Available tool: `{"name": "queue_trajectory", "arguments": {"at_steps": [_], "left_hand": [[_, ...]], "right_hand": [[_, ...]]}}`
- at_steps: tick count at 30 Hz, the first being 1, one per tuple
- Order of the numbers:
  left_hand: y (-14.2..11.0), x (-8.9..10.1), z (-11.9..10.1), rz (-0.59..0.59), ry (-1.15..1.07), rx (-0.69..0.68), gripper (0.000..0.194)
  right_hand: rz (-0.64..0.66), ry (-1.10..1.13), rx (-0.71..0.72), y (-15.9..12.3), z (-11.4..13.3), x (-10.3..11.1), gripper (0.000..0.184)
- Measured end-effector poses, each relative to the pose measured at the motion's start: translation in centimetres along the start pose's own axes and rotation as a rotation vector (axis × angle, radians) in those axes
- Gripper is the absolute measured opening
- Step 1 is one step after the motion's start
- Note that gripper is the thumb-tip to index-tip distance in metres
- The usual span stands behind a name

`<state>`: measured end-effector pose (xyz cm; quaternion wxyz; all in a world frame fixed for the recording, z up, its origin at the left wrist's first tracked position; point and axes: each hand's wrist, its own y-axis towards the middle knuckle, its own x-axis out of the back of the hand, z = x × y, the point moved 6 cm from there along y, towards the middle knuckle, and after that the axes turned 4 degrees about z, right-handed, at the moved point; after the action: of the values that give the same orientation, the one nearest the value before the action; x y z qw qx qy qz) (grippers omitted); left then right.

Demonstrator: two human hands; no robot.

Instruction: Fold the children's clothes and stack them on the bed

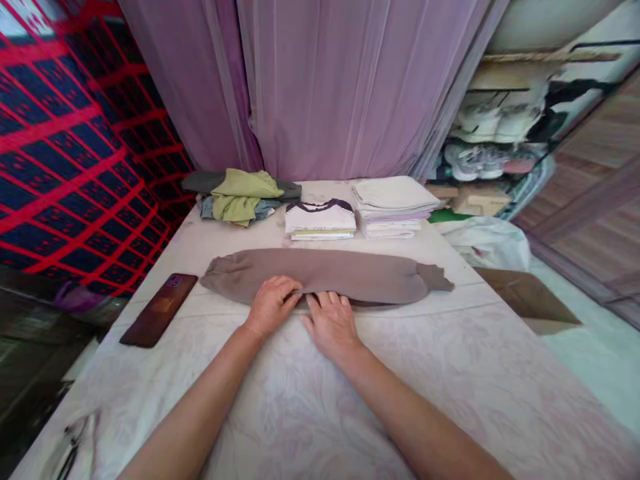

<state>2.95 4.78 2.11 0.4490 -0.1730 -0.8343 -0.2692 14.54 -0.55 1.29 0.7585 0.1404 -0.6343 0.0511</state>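
A long taupe garment [350, 272] lies folded lengthwise across the white patterned table cover [310, 400]. My left hand [271, 305] rests flat on the garment's near edge, fingers together and stretched out. My right hand [331, 324] lies beside it, fingertips pressing on the same near edge. Both hands touch the fabric near its middle, and neither one grips it.
A dark phone [160, 309] lies left of the garment. Behind it sit a loose heap of green and grey clothes [239, 195], a folded white shirt stack [320, 220] and a stack of white cloths [393, 205]. Purple curtains [325, 87] hang behind; shelves [500, 133] stand right.
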Motion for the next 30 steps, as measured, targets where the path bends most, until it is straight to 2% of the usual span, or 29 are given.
{"name": "queue_trajectory", "arguments": {"at_steps": [6, 10, 13, 16, 21, 26, 30], "left_hand": [[-0.8, -0.6, 0.1, 0.01, 0.015, -0.014, 0.022], [-1.3, -0.8, 0.5, 0.021, 0.01, -0.044, 0.028], [-1.4, -0.9, 0.6, 0.024, -0.001, -0.059, 0.026], [-1.4, -0.9, 0.6, 0.02, -0.003, -0.059, 0.02], [-1.6, -1.0, 0.3, 0.051, 0.071, -0.038, 0.019], [-1.1, -1.0, -1.2, 0.062, 0.198, -0.058, 0.031], [0.0, -1.7, -2.6, 0.068, 0.226, -0.067, 0.028]], "right_hand": [[-0.052, 0.034, 0.092, -1.6, 0.4, 0.2, 0.037], [-0.09, 0.064, 0.157, -2.4, -0.2, 0.9, 0.017], [-0.147, 0.073, 0.1, -2.5, -2.7, 2.1, 0.014], [-0.175, 0.076, 0.031, -2.6, -6.0, 2.8, 0.022], [-0.105, 0.169, -0.02, -2.9, -10.2, 1.9, 0.03], [-0.079, 0.272, -0.038, -2.6, -11.8, 1.3, 0.03], [-0.091, 0.222, -0.01, -2.3, -12.0, 1.3, 0.025]]}}
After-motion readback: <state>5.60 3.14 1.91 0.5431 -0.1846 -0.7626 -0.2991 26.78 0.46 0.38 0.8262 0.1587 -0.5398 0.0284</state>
